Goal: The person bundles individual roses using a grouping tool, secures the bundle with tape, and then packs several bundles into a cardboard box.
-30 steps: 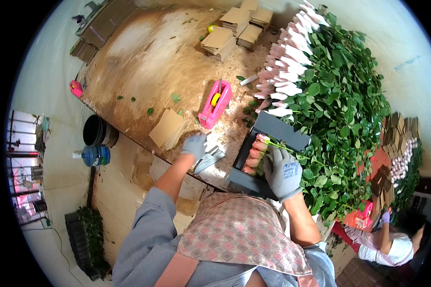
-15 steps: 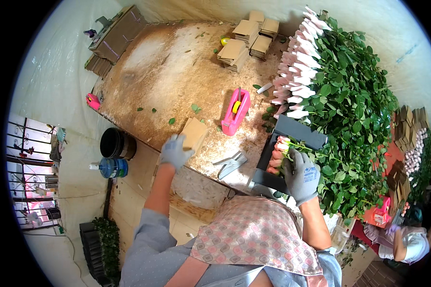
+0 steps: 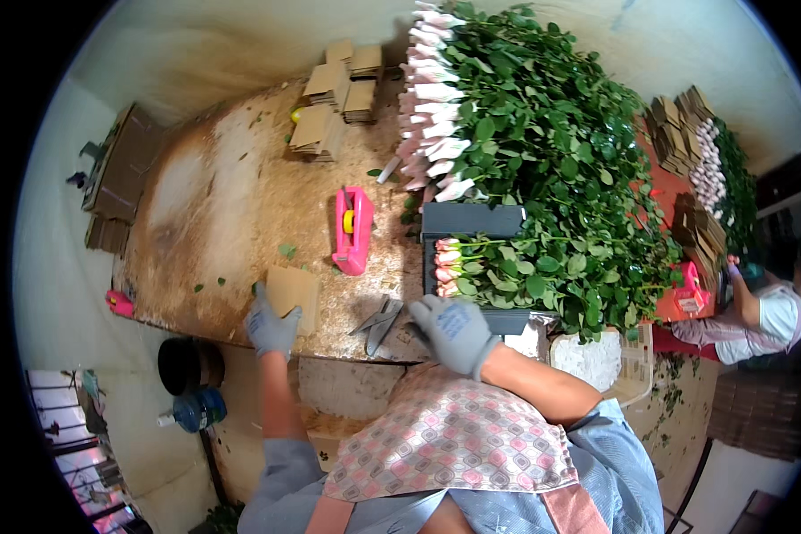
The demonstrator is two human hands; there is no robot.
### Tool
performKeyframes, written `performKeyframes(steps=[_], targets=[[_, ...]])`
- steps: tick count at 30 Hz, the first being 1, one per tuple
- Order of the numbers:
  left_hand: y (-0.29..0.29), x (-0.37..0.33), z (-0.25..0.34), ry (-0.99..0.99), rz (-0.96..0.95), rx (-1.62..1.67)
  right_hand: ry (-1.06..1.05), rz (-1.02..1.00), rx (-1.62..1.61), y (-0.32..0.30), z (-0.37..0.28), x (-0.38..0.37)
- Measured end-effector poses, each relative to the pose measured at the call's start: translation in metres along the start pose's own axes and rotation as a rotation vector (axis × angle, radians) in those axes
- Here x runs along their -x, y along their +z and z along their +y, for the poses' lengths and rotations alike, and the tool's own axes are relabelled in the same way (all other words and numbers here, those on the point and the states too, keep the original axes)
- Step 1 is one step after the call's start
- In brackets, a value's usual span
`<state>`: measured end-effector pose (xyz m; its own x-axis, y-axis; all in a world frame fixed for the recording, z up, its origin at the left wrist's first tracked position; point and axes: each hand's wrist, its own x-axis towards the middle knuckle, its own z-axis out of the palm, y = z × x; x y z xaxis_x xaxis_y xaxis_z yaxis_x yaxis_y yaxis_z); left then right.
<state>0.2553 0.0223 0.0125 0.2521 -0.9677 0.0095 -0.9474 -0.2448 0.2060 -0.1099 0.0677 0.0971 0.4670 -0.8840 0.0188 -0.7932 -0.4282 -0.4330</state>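
Observation:
My left hand [image 3: 273, 325], in a grey glove, grips the left edge of a small stack of tan cardboard sheets [image 3: 294, 292] near the table's front edge. My gloved right hand [image 3: 457, 335] hovers at the near left corner of a dark grey box-like holder [image 3: 473, 219]. Its fingers point left, slightly apart, and nothing shows in them. Pink roses [image 3: 448, 265] lie in the holder, heads to the left and leafy stems to the right. Between my hands, grey-handled shears [image 3: 382, 322] rest on the table.
A pink tape dispenser [image 3: 352, 230] stands mid-table. Farther back are cardboard stacks [image 3: 319, 129]. White-pink wrapped bouquets [image 3: 436, 93] with long green stems are piled at the back right. Another person [image 3: 762, 311] works at the far right beside a red table.
My right hand has left the roses and moved left and nearer to me. My left hand has taken hold of the cardboard's left edge. The view has turned rightward.

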Motion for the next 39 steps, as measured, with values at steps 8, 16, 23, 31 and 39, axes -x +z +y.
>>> performKeyframes(steps=[8,16,23,31,39], targets=[[-0.029,0.064,0.16,0.409,-0.046,0.655,0.025,-0.116,-0.909,0.028,0.028,-0.019],[-0.008,0.042,0.205,0.537,-0.152,0.737,0.716,-0.114,-1.006,-0.003,0.138,0.008],[0.017,0.003,0.254,0.886,-0.218,0.563,0.571,-0.089,-0.331,0.019,0.157,-0.01],[0.03,0.012,0.275,0.923,-0.454,0.143,0.588,-0.317,-0.136,-0.019,0.14,-0.028],[0.037,0.016,0.272,0.879,-0.459,0.174,0.154,0.098,0.198,0.009,0.114,0.0]])
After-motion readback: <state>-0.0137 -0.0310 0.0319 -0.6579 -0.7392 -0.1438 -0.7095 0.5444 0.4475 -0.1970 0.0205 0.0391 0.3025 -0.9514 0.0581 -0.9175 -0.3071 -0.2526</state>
